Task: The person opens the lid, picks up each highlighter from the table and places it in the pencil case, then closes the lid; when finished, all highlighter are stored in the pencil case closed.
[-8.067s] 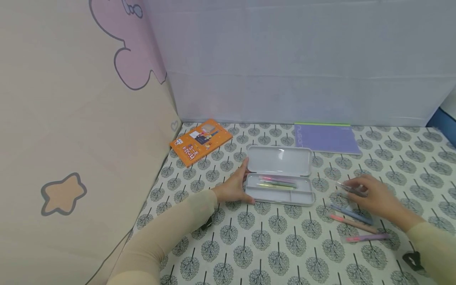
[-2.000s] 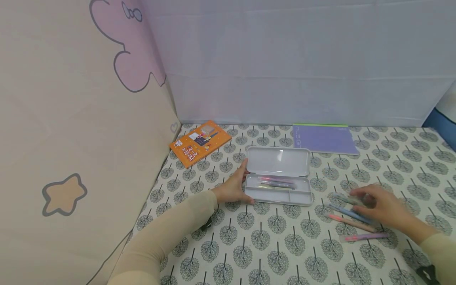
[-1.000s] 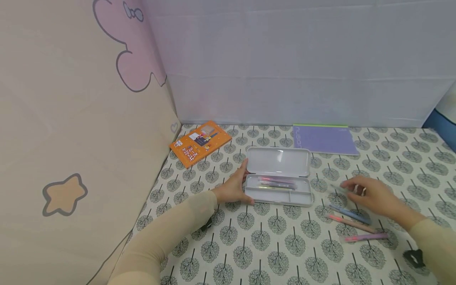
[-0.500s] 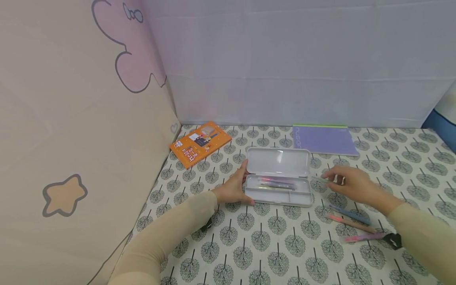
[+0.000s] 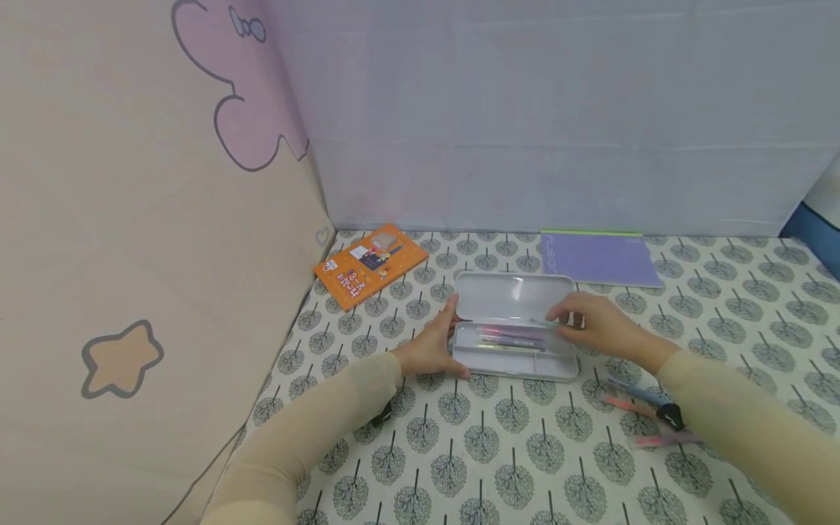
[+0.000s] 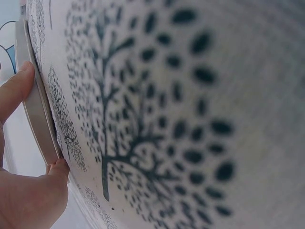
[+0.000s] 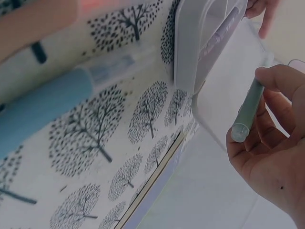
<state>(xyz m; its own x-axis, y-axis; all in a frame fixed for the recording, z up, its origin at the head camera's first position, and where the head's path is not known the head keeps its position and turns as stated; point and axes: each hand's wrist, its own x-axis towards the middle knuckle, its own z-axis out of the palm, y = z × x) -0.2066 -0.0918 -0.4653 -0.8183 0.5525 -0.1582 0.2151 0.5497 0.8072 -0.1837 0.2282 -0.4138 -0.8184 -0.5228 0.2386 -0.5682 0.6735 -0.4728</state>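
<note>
An open white pencil case (image 5: pixel 492 362) lies on the table with its lid (image 5: pixel 505 295) folded back. Several pens (image 5: pixel 515 341) sit in its long rear compartment. My left hand (image 5: pixel 429 348) grips the case's left end, thumb at the front corner and fingers toward the back. Over the right side of the case, my right hand (image 5: pixel 600 324) pinches a pale green pen (image 7: pixel 250 107) with a clear end between thumb and fingers. The pen is raised above the case, tip pointing left.
Right of the case lie a blue pen (image 5: pixel 636 391), a peach pen with an orange-red cap (image 5: pixel 630 406) and a purple-pink pen (image 5: pixel 656 440), partly under my right forearm. Behind are an orange booklet (image 5: pixel 370 266) and a purple notebook (image 5: pixel 600 259).
A greyish pen held earlier now lies in the case. My right hand has since taken the green pen from the table and carried it left over the case. My left hand stays put.
</note>
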